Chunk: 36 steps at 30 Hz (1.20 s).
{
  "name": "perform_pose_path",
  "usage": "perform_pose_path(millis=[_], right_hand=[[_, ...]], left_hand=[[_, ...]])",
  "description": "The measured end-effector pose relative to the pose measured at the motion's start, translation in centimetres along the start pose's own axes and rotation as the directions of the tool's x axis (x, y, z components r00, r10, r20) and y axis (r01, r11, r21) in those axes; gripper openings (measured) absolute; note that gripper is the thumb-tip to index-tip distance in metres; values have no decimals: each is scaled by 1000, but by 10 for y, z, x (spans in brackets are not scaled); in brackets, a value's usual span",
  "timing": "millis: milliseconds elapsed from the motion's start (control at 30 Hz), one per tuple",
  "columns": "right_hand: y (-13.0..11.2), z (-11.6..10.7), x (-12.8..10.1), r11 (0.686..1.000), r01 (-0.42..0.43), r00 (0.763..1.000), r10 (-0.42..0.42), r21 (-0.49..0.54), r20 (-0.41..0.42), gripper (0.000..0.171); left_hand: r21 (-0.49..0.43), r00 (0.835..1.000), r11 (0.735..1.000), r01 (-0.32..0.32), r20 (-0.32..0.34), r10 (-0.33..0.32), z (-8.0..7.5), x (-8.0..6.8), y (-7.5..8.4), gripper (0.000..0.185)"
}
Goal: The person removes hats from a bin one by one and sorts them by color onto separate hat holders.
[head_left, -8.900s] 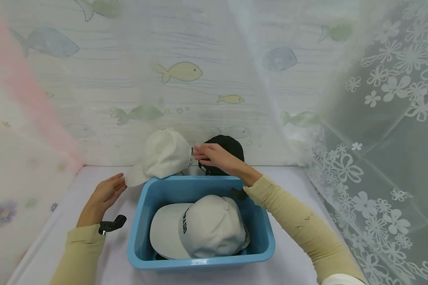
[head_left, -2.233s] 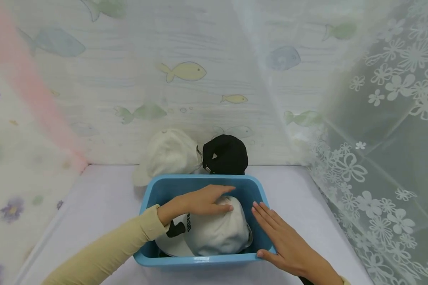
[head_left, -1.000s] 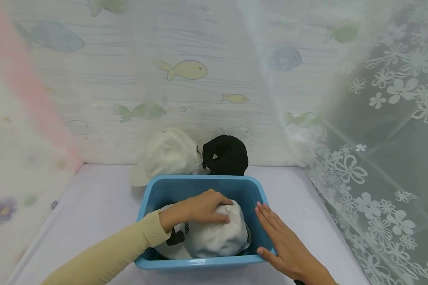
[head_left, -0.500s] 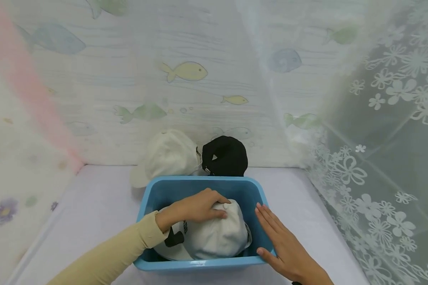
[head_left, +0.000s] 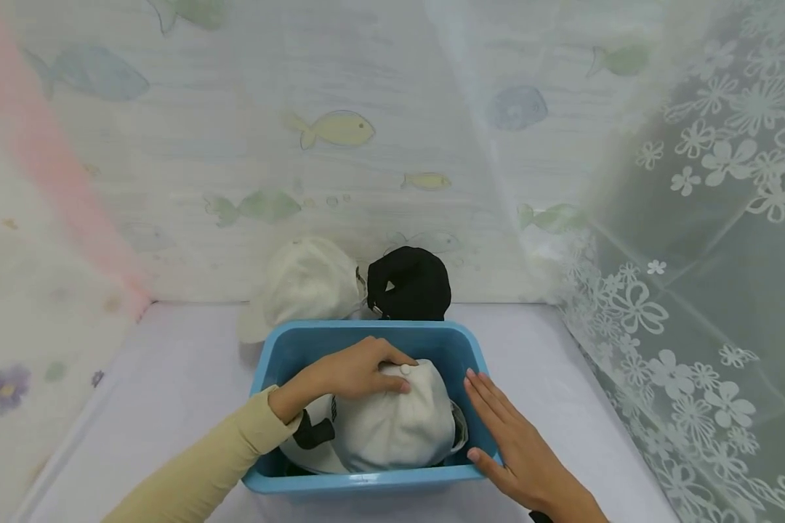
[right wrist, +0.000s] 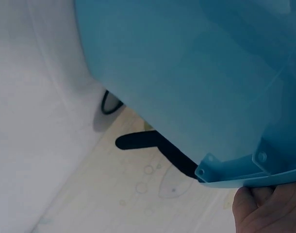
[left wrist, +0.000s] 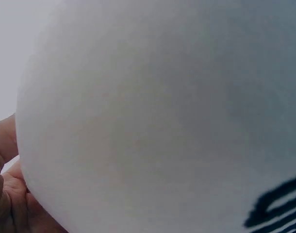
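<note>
As the left hand [head_left: 356, 370] pinches the white cap [head_left: 392, 428] inside the tub [head_left: 373, 482], the right hand [head_left: 530, 461] lies straight-fingered along the tub's right edge, probably to steady it; the black cap [head_left: 415, 283] sits near the far edge of the surface [head_left: 530, 356].

A tub [head_left: 379, 481] sits on the worktop [head_left: 183, 356], the inner cap [head_left: 399, 428] inside it, brim [head_left: 310, 456] leftward. Beyond its far rim sit two others — the left cap [head_left: 314, 280] and, just beside, the right cap [head_left: 415, 283]. The left hand [head_left: 360, 369] is on the inner cap — the right hand [head_left: 520, 450] at the tub's right rim.
</note>
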State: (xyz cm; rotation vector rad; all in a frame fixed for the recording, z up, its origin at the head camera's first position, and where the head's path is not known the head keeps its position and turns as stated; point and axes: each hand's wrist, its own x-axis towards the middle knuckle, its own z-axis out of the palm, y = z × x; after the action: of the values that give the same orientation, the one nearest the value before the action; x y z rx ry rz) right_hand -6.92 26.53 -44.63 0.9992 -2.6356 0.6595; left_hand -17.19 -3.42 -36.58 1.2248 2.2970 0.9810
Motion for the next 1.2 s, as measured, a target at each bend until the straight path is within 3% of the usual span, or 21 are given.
perform_pose_path(millis=[433, 667, 867, 1200], right_hand=[[-2, 2, 3, 999, -26, 1000, 26, 20, -5, 83], [-2, 3, 3, 999, -39, 999, 39, 34, -7, 80], [-1, 2, -1, 996, -75, 997, 75, 42, -3, 77], [-2, 5, 1, 997, -65, 997, 66, 49, -29, 76]], left_hand=[[-122, 1000, 993, 7, 8, -6, -17, -13, 4, 41], [-119, 996, 992, 42, -76, -51, -26, -22, 15, 44], [-143, 990, 990, 2, -138, -22, -28, -25, 20, 45], [-71, 970, 997, 24, -240, -41, -33, -39, 36, 44]])
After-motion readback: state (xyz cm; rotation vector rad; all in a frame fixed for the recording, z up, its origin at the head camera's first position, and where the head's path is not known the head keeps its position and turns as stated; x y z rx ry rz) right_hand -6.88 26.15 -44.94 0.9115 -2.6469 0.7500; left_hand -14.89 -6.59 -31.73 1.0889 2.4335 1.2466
